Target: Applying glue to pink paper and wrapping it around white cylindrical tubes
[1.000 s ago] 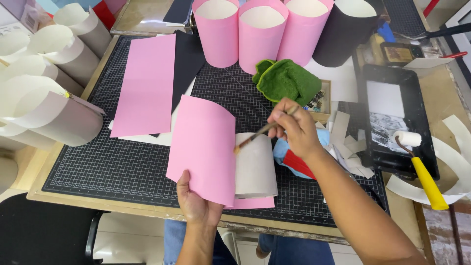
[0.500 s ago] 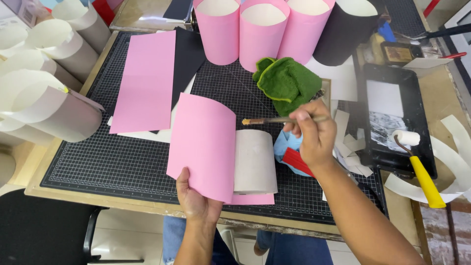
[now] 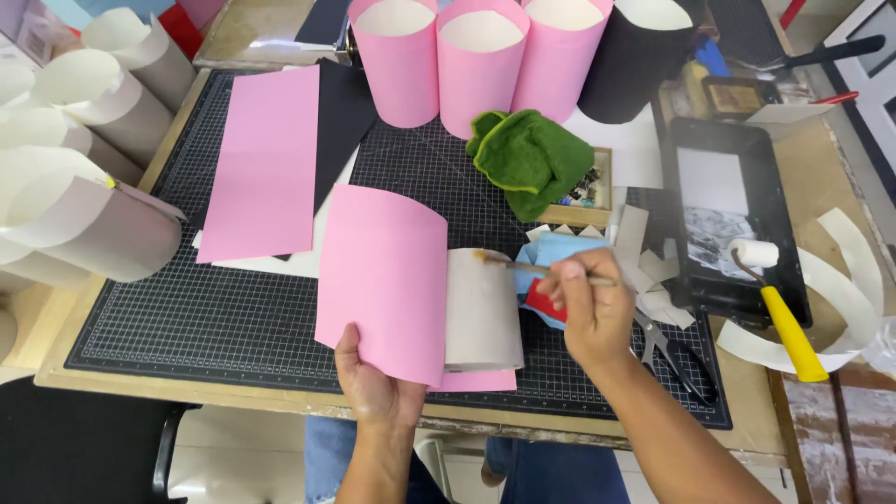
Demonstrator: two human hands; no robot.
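My left hand (image 3: 373, 387) grips the near edge of a pink paper sheet (image 3: 383, 280), bent over so its grey-white underside (image 3: 481, 308) curls open to the right. My right hand (image 3: 588, 313) holds a thin paintbrush (image 3: 523, 266), its bristle tip touching the upper edge of that pale inner face. Both hands work over a black gridded cutting mat (image 3: 215, 317).
A flat pink sheet (image 3: 266, 163) lies on the mat at the left. Pink paper tubes (image 3: 467, 56) and a black tube (image 3: 639, 56) stand at the back. A green cloth (image 3: 527, 159), black paint tray (image 3: 733, 224) with yellow-handled roller (image 3: 779, 308), scissors (image 3: 677, 355) and white paper rolls (image 3: 84, 215) surround the mat.
My right hand has drawn nearer and lower, swinging the brush level and setting its tip on the pale inner face. The pink sheet stays held by my left hand.
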